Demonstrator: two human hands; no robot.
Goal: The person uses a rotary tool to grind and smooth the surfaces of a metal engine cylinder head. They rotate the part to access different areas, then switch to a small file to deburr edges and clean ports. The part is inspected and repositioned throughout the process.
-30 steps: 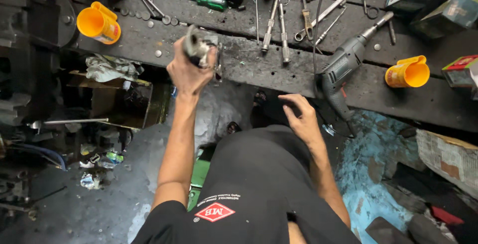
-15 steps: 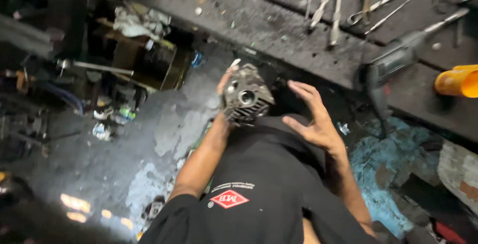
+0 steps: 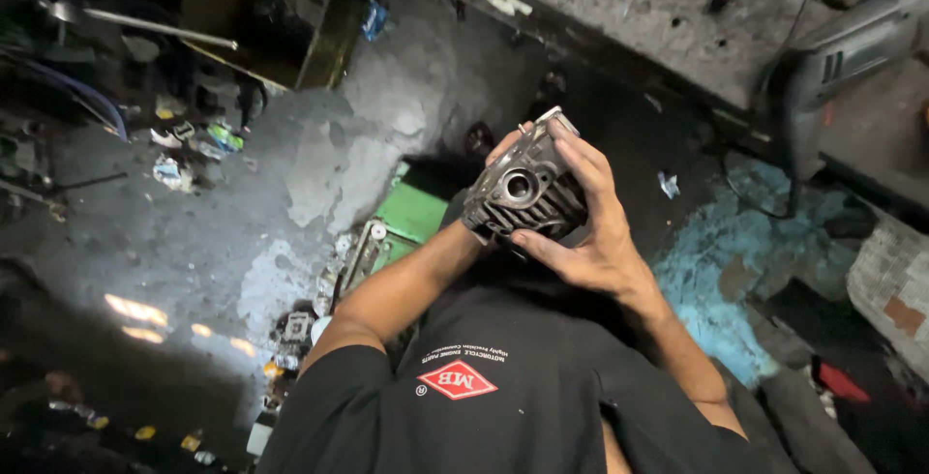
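I hold a grey finned metal engine part [image 3: 523, 189] with a round bore in front of my chest, above the floor. My right hand [image 3: 585, 227] wraps over its right side, fingers across the fins. My left hand [image 3: 503, 145] grips it from behind and is mostly hidden by the part; only fingertips show at the top. My black shirt fills the bottom of the view.
A dirty workbench edge [image 3: 619, 29] runs along the top right with an electric drill [image 3: 832, 58] lying on it. A green block [image 3: 411, 213] sits on the stained concrete floor below my hands. Scraps and litter [image 3: 189, 150] lie at the left.
The part has come off the bench and down in front of my chest. My right hand has closed onto it. The view has tilted toward the floor.
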